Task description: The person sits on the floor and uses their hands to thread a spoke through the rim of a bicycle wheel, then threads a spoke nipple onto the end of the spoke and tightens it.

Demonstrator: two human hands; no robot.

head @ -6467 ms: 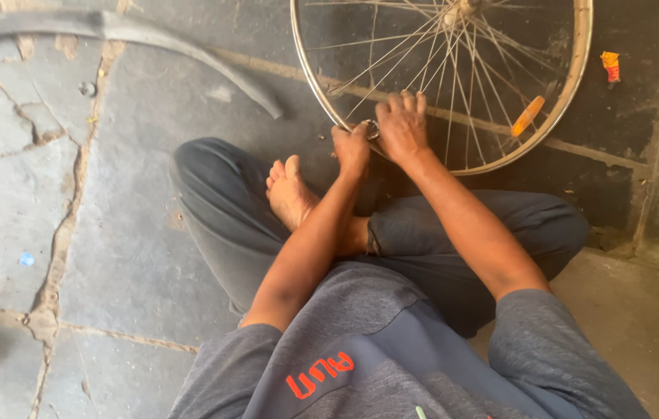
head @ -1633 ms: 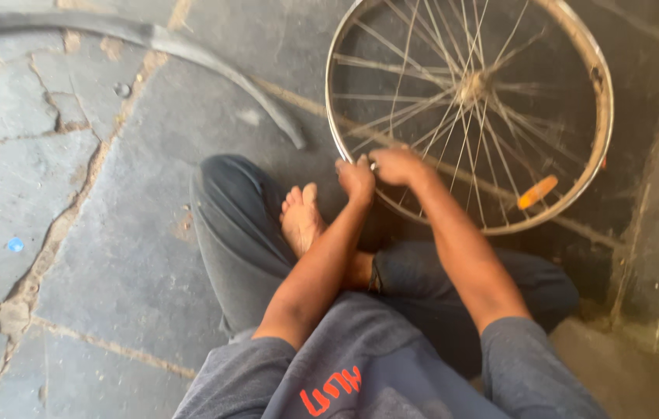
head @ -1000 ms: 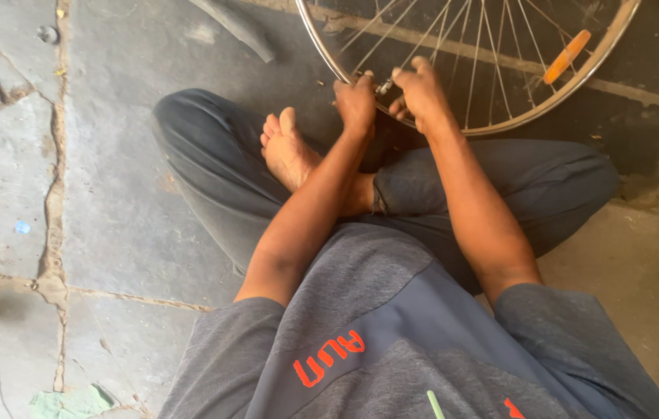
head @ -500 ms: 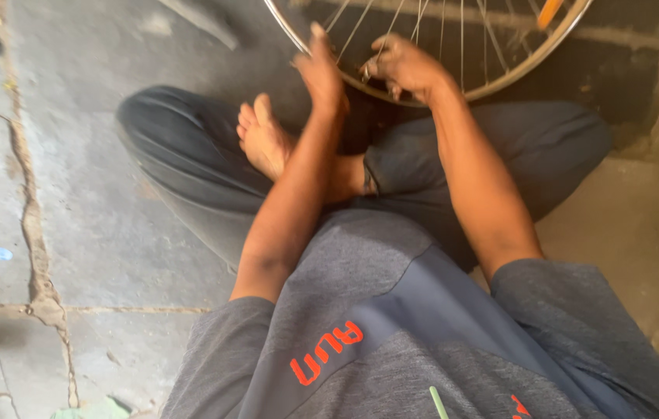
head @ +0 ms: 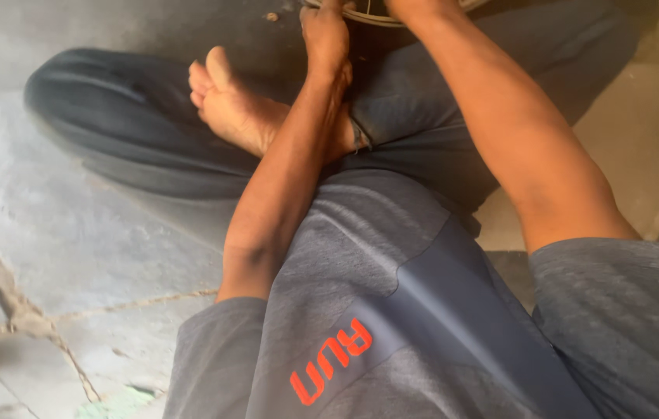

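Note:
My left hand [head: 326, 35] reaches forward to the very top of the view, its fingers cut off at the frame edge where a thin arc of the bicycle wheel rim [head: 370, 12] shows. It touches or is right at the rim; its grip is hidden. My right forearm [head: 500, 116] stretches toward the same spot, but the right hand itself lies above the frame. I sit cross-legged in dark trousers, with a bare foot [head: 228, 101] resting just left of my left wrist.
Grey stone floor [head: 50, 233] with cracked joints spreads to the left. A paler concrete step [head: 643, 116] lies at the right. A grey shirt with an orange print fills the lower view.
The view has tipped down and closer to my lap. The wheel has slid almost wholly out of the top of the frame, and my right hand has gone with it.

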